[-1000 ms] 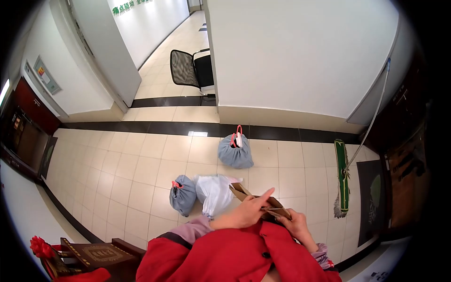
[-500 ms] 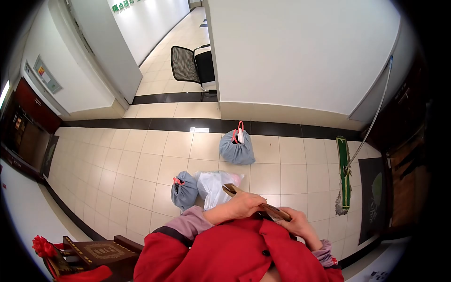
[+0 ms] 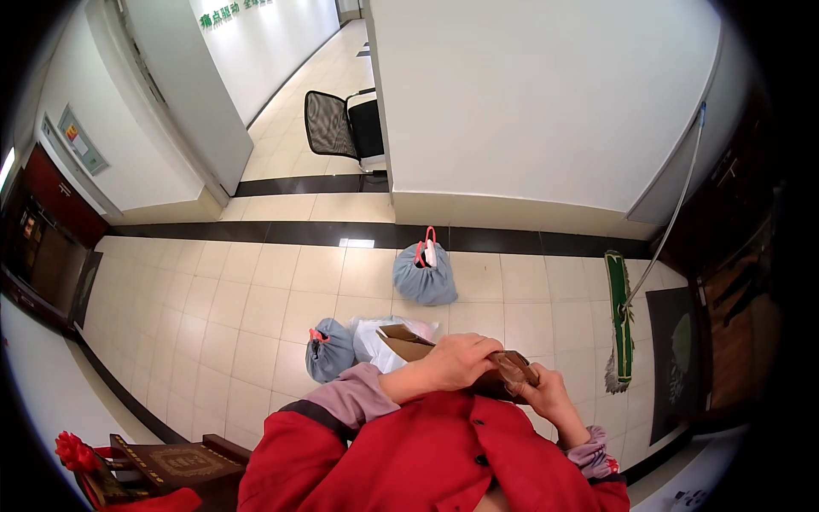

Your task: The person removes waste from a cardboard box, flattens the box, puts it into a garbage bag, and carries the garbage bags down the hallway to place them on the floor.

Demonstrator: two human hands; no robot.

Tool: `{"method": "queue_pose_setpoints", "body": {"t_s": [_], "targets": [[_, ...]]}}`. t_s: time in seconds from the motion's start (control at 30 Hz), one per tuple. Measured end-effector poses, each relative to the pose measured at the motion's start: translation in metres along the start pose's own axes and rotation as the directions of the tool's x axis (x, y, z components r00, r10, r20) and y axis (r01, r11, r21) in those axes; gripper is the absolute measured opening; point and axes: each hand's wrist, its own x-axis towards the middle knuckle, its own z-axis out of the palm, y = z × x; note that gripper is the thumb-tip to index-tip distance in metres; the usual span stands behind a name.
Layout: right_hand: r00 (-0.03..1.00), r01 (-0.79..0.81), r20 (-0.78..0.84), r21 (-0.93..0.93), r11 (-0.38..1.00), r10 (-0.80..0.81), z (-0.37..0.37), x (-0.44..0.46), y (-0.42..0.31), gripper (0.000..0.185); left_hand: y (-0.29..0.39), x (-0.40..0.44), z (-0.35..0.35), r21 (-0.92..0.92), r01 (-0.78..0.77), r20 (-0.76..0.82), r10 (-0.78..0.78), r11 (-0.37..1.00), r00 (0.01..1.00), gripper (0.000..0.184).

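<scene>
brown cardboard is held, in the head view, just in front of the red jacket. the left hand curls its fingers closed over the edge; the right hand grips the right end narrowly, near shiny clear film. beyond the cardboard's left flap, on the tiled floor, sits a white bag, a tied grey bag just beside it.
</scene>
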Motion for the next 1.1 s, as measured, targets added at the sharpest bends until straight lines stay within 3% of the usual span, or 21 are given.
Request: {"method": "queue_pose_setpoints", "body": {"t_s": [0.07, 0.1, 0.13, 0.2, 0.43, 0.57, 0.6, 0.63, 0.67, 0.77, 0.87, 0.9, 1.03, 1.1], "targets": [[0.999, 0.035, -0.041, -0.039, 0.999, -0.036, -0.004, -0.001, -0.002, 0.023, 0.001, 0.004, -0.022, -0.157, 0.006, 0.095, 0.009, 0.988, 0.995, 0.047], [0.997, 0.061, -0.055, 0.034, 0.998, -0.059, -0.005, -0.001, -0.001, 0.022, -0.005, 0.003, -0.031, -0.179, 0.049, 0.211, -0.01, 0.983, 0.977, 0.065], [0.994, 0.088, -0.072, 0.107, 0.99, -0.081, -0.007, 0.0, 0.002, 0.021, -0.008, 0.002, -0.038, -0.14, 0.045, 0.2, -0.016, 0.989, 0.98, 0.069], [0.989, 0.13, -0.098, 0.177, 0.976, -0.114, -0.013, 0.003, 0.007, 0.019, -0.019, -0.001, -0.045, 0.064, -0.014, 0.166, 0.003, 0.998, 0.986, 0.068], [0.955, 0.167, -0.252, 0.013, 0.986, -0.159, -0.013, 0.028, 0.009, 0.018, -0.039, -0.009, -0.018, 0.323, 0.274, 0.078, -0.314, 0.906, 0.946, 0.044], [0.91, 0.28, -0.255, -0.207, 0.938, -0.328, -0.011, 0.03, -0.001, 0.016, -0.043, -0.011, -0.039, -0.177, 0.308, 0.163, -0.281, 0.935, 0.946, 0.051], [0.947, 0.197, -0.217, -0.192, 0.961, -0.238, -0.014, 0.031, 0.008, 0.016, -0.043, -0.008, -0.046, -0.292, 0.322, 0.219, -0.265, 0.9, 0.939, 0.054], [0.957, 0.174, -0.216, -0.108, 0.979, -0.194, -0.018, 0.034, -0.001, 0.015, -0.052, -0.007, -0.046, -0.404, 0.314, 0.253, -0.225, 0.859, 0.941, 0.045], [0.968, 0.143, -0.203, -0.031, 0.989, -0.147, -0.022, 0.038, -0.003, 0.016, -0.065, -0.01, -0.04, -0.415, 0.493, 0.394, -0.337, 0.765, 0.855, 0.034], [0.994, -0.08, -0.069, 0.148, 0.986, 0.091, -0.038, 0.054, -0.008, 0.03, -0.064, -0.002, -0.038, -0.371, 0.538, 0.345, -0.426, 0.757, 0.837, 0.025], [0.995, 0.103, -0.026, 0.222, 0.97, -0.1, -0.065, 0.057, -0.011, 0.05, -0.059, 0.005, -0.038, -0.384, 0.55, 0.264, -0.483, 0.741, 0.835, 0.025], [0.994, 0.098, 0.037, 0.205, 0.974, -0.107, -0.077, 0.057, -0.005, 0.064, -0.059, 0.006, -0.039, -0.414, 0.548, 0.236, -0.496, 0.727, 0.836, 0.025], [0.935, 0.207, -0.298, 0.028, 0.978, -0.189, -0.092, 0.038, 0.003, 0.057, -0.055, 0.012, -0.043, -0.567, 0.569, 0.22, -0.556, 0.596, 0.802, 0.025], [0.88, 0.224, -0.442, 0.064, 0.973, -0.174, -0.091, 0.035, 0.001, 0.052, -0.052, 0.018, -0.042, -0.639, 0.548, 0.209, -0.564, 0.539, 0.799, 0.026]]}}
